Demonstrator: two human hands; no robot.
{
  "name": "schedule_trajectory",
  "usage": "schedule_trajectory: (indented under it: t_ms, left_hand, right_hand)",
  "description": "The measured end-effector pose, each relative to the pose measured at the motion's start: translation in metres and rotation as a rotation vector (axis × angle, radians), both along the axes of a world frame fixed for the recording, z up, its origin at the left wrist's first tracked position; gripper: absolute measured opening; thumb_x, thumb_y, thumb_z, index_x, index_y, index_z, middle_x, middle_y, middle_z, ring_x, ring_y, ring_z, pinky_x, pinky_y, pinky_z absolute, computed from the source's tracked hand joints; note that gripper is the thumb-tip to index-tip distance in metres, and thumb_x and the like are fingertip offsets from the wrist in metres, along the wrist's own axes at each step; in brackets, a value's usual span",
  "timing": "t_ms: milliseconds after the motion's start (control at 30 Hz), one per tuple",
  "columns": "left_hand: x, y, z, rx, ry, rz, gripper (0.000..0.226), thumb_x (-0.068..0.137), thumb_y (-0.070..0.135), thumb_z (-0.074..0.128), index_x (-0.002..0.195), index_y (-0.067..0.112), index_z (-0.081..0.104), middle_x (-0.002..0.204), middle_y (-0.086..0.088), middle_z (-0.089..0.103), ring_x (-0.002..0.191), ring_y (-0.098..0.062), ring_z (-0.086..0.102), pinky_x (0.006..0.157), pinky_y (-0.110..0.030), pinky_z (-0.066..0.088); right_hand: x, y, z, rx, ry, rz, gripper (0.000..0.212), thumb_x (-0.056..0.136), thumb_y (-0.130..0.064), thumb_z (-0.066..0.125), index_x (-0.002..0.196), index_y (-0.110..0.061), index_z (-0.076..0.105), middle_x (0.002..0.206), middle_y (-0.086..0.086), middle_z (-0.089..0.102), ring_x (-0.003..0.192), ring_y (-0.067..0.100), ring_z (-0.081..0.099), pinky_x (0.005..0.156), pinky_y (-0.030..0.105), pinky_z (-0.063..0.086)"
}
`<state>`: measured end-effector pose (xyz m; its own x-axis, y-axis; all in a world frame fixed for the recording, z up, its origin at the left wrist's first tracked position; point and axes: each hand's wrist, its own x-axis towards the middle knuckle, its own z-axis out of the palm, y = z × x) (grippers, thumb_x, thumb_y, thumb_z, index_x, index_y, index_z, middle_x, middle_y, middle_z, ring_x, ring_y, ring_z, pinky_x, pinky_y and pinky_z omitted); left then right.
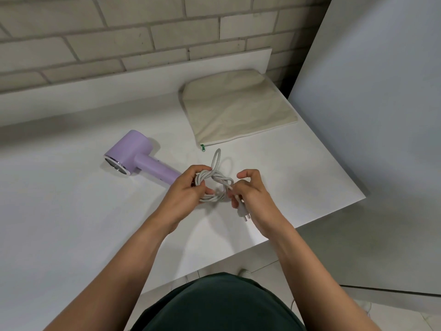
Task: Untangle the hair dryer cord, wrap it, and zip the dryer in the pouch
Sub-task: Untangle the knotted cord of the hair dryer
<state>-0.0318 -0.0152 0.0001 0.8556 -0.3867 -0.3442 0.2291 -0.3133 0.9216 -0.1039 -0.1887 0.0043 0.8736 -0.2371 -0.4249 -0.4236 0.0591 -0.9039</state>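
A lilac hair dryer (133, 156) lies on its side on the white table (71, 211), nozzle toward the left. Its pale grey cord (216, 180) is bunched in tangled loops just above the table at the centre. My left hand (188, 189) grips the left side of the bundle. My right hand (250, 194) pinches a strand on the right side, and the plug (244, 212) hangs below its fingers. A beige fabric pouch (236, 108) lies flat behind the cord, with a green zipper pull (202, 147) at its near left corner.
A brick wall with a white ledge (143, 75) runs along the back of the table. A large white panel (370, 115) stands at the right. The table's right edge (334, 216) drops off to a tiled floor.
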Motion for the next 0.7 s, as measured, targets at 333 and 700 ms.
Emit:
schedule_trajectory:
  t_ms: [333, 700]
  left_hand:
    - [-0.004, -0.011, -0.002, -0.019, -0.006, -0.064, 0.049, 0.076, 0.009, 0.070, 0.116, 0.032, 0.056, 0.072, 0.007, 0.055, 0.073, -0.013, 0.053, 0.081, -0.034, 0.048]
    - [-0.003, -0.013, -0.001, -0.027, -0.100, 0.001, 0.048, 0.075, 0.014, 0.077, 0.110, 0.043, 0.062, 0.103, -0.021, 0.067, 0.098, -0.041, 0.065, 0.091, -0.060, 0.056]
  right_hand:
    - [-0.006, 0.003, -0.008, -0.428, -0.116, -0.040, 0.046, 0.085, -0.017, 0.081, 0.112, -0.024, 0.044, 0.100, -0.004, 0.057, 0.079, 0.009, 0.070, 0.071, 0.035, 0.056]
    - [-0.004, 0.008, -0.004, -0.383, -0.039, -0.031, 0.039, 0.085, -0.049, 0.079, 0.082, -0.019, 0.053, 0.066, 0.003, 0.071, 0.062, 0.024, 0.069, 0.072, 0.049, 0.058]
